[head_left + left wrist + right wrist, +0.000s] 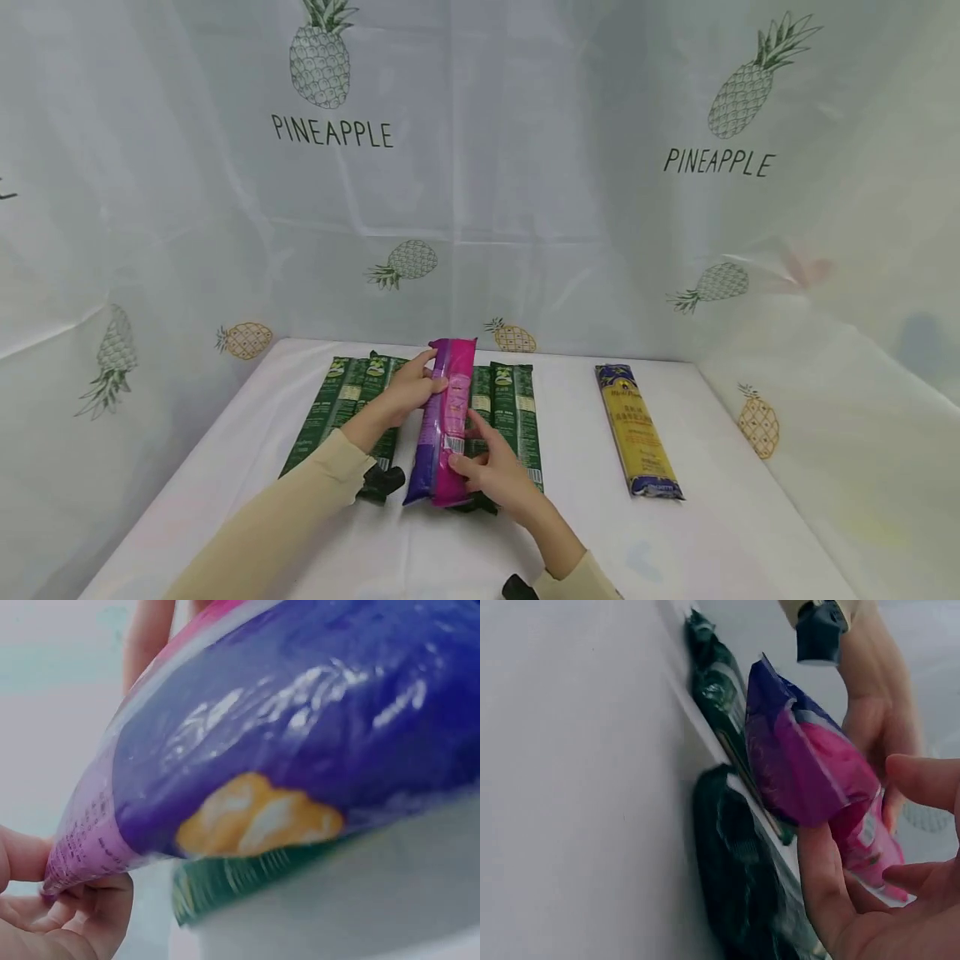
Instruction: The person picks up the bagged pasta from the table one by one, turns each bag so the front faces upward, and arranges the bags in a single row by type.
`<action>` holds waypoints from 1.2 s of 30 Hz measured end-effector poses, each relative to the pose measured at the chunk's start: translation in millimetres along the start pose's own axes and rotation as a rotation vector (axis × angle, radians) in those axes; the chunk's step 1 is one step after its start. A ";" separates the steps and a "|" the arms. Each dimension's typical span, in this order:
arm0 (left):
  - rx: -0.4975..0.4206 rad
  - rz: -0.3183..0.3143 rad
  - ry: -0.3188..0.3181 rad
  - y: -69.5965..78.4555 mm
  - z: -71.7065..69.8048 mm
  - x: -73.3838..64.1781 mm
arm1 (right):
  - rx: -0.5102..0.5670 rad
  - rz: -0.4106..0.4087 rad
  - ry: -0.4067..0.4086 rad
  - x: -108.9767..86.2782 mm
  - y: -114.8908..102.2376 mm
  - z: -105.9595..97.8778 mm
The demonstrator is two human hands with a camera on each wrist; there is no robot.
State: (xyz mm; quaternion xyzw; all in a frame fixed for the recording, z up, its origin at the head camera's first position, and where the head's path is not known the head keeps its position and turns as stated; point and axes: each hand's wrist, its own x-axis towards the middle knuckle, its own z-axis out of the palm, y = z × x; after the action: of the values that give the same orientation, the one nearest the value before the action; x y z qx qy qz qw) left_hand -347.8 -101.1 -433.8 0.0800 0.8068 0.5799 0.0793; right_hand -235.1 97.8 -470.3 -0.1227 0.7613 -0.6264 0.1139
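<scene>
On the white table [720,533], green packets [517,417] lie partly hidden, so I can't count them surely. Above them hangs a pink-and-purple packet [454,412], apparently steadied from opposite sides against sagging: the left hand [408,390] pinches its far left edge, the right hand [501,473] its near right edge, underside fingertips obscured.

passage: table strip [573,433] between green packets [519,412] and yellow packet [637,429] | blocked: pink-purple packet [454,392] at centre; curtain [525,275] behind
</scene>
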 end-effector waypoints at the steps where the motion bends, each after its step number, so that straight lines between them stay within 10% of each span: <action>1: -0.019 0.005 -0.003 4.7 2.4 -1.5 | 0.010 0.007 0.009 -3.0 -0.8 -3.5; 12: -0.181 0.058 -0.084 31.7 35.5 -8.1 | 0.449 0.111 -0.099 -32.0 1.9 -28.4; 24: 0.028 0.071 -0.085 26.6 57.8 -9.3 | 0.385 0.086 0.093 -43.7 11.2 -21.8; 32: 0.387 0.228 -0.016 29.1 62.1 -12.8 | 0.244 0.051 0.206 -48.2 7.0 -23.0; 36: 0.307 0.217 -0.048 27.9 64.5 -14.2 | 0.211 0.031 0.211 -47.8 5.1 -24.5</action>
State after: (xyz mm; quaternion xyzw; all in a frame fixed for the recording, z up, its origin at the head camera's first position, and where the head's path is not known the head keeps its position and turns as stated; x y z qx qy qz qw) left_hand -318.7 -35.9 -427.1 0.1914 0.8704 0.4530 0.0225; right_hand -198.3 137.2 -469.8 -0.0317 0.7007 -0.7106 0.0550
